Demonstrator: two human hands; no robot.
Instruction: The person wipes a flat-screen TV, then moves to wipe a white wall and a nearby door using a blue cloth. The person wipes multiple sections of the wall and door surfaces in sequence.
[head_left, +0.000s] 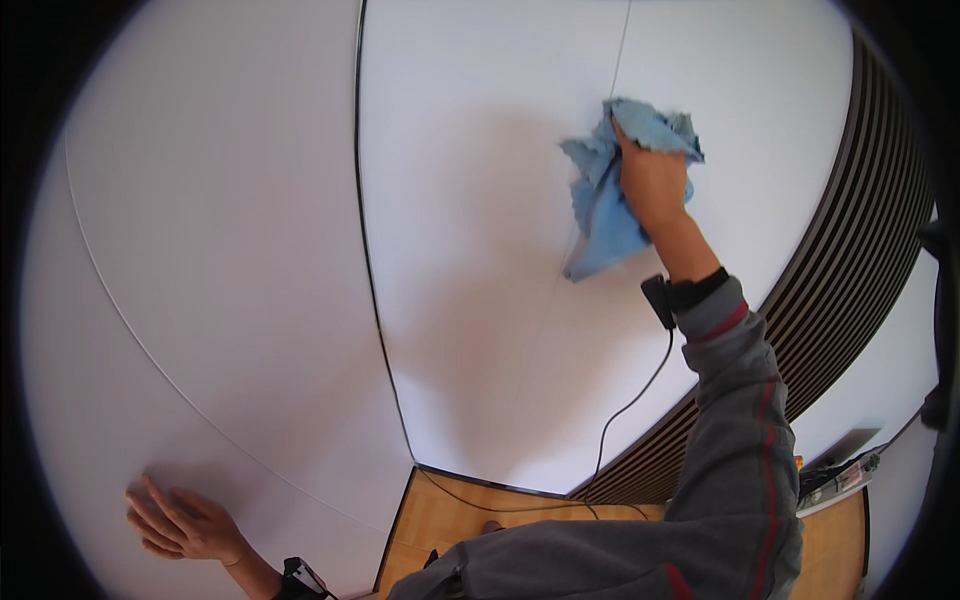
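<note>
My right hand grips a crumpled blue cloth against the white wall panel, over a thin vertical seam. Loose folds of the cloth hang below and to the left of the fingers. At lower left, my left hand is by the other white wall, fingers spread and nothing held. Whether its palm touches the wall I cannot tell. Each wrist wears a black strap with a small device, and a cable hangs from the right one.
A dark strip marks the corner between the walls. Dark vertical slats cover the wall at right. Below lies a wooden floor with cable across it. A low shelf with several items stands at lower right.
</note>
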